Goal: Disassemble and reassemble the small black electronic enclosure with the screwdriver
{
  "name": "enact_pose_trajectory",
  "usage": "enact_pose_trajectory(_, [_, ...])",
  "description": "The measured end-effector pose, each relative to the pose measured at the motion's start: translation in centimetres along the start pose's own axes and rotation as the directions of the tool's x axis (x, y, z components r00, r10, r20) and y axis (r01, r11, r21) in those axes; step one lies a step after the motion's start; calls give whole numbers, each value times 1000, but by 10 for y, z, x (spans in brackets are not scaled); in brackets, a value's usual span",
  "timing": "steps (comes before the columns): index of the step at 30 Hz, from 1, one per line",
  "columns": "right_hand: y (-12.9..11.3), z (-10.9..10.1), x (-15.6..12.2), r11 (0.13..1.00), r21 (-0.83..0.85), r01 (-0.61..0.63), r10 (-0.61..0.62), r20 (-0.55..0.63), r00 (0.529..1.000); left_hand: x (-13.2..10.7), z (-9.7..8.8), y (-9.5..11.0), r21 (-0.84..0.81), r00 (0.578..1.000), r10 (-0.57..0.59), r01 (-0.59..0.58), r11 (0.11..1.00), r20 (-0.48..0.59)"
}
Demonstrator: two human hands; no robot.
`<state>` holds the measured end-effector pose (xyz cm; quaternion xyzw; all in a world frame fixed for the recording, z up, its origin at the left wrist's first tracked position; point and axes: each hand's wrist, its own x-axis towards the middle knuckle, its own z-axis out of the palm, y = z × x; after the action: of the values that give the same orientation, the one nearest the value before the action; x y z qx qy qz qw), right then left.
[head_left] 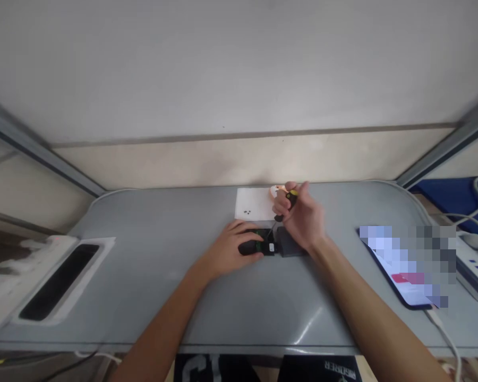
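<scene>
My left hand (233, 249) grips a small opened black device (249, 247) from its left side, fingers along the far edge and thumb along the near edge. Bits of green circuit board show inside it. In my right hand (302, 220) is a screwdriver (291, 197) with a black and yellow handle, held tilted. Its thin shaft slants down left to the device; the exact contact of the tip is too small to tell. A dark grey flat piece (289, 243) lies right of the device, partly under my right wrist.
White paper (255, 200) behind my hands carries several tiny dark screws (247, 212). An orange and white object (276, 190) is partly hidden by my right hand. A lit phone (398, 270) with a cable lies right. A black phone-like slab (59, 281) and power strip (35, 265) lie left.
</scene>
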<state>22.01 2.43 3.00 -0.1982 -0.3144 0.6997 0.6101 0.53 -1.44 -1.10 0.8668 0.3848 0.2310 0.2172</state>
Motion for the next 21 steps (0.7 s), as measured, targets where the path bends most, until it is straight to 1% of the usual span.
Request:
enact_pose_trajectory(3, [-5,-5,-1,997,-73,13,-8,74,997,-1,2,0,7,1000,-15,15,1000,-5])
enact_pose_trajectory(6, [-7,-10,-1,988,-150,-37,55,124,991,0,3,-1,15,1000,-28,29,999,-9])
enact_pose_trajectory(8, [-4,-9,-1,992,-120,-43,56,112,992,0,3,-1,16,1000,-29,29,999,-8])
enact_pose_trajectory(11, [4,-3,-1,998,-58,17,-13,62,998,0,2,0,18,1000,-21,21,1000,-13])
enact_pose_trajectory(14, [6,-1,-2,992,-110,56,-50,53,997,0,2,2,26,999,-29,30,999,-19])
enact_pose_trajectory(16, [4,-3,-2,986,-159,50,-39,71,997,0,1,4,27,1000,-26,26,999,-12])
enact_pose_trajectory(18, [2,-5,-2,983,-182,13,4,94,996,0,0,6,24,1000,-23,23,999,1])
enact_pose_trajectory(21, [2,-5,-3,990,-139,-13,24,75,997,1,0,6,35,1000,-24,23,999,8])
